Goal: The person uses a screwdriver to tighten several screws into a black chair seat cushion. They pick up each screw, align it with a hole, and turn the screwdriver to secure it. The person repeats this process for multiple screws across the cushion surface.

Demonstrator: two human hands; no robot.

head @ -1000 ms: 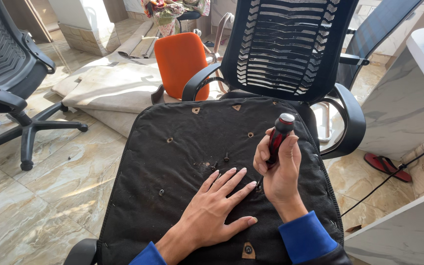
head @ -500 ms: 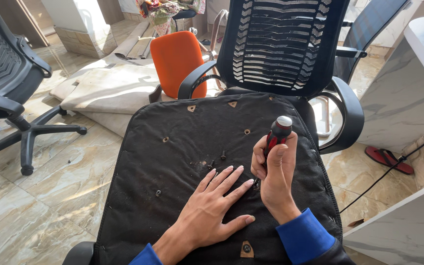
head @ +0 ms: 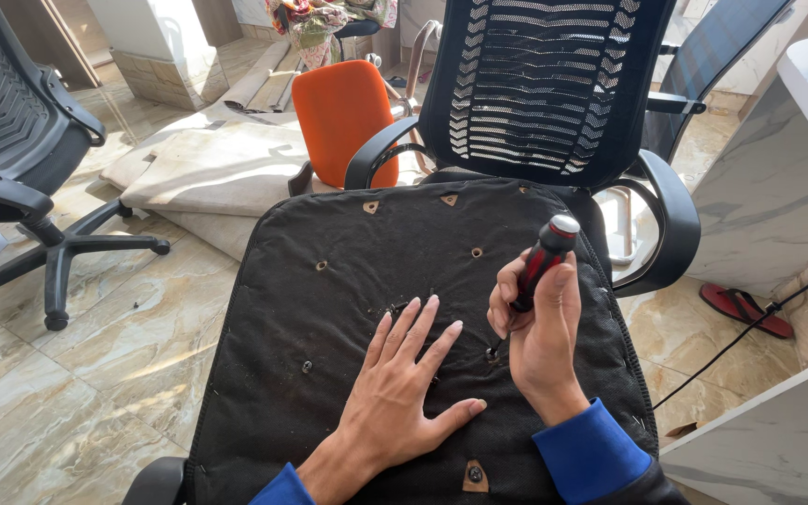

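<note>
The screwdriver point(head: 540, 265) has tipped further upright in the right hand's point(head: 537, 332) closed grip, tip now seated in a seat-base point(head: 329, 309) screw hole, left hand point(head: 402, 388) spread flat beside it.

Orange chair point(head: 340, 117) behind – black office chair point(head: 11, 140) left, red sandal point(head: 745, 310) right.

Right hand point(head: 540, 327) gripping red-black screwdriver point(head: 537, 271), tip on a screw in black seat underside point(head: 329, 318). Left hand point(head: 404, 383) flat, fingers spread, just beside. Mesh chair point(head: 535, 84) behind.
</note>
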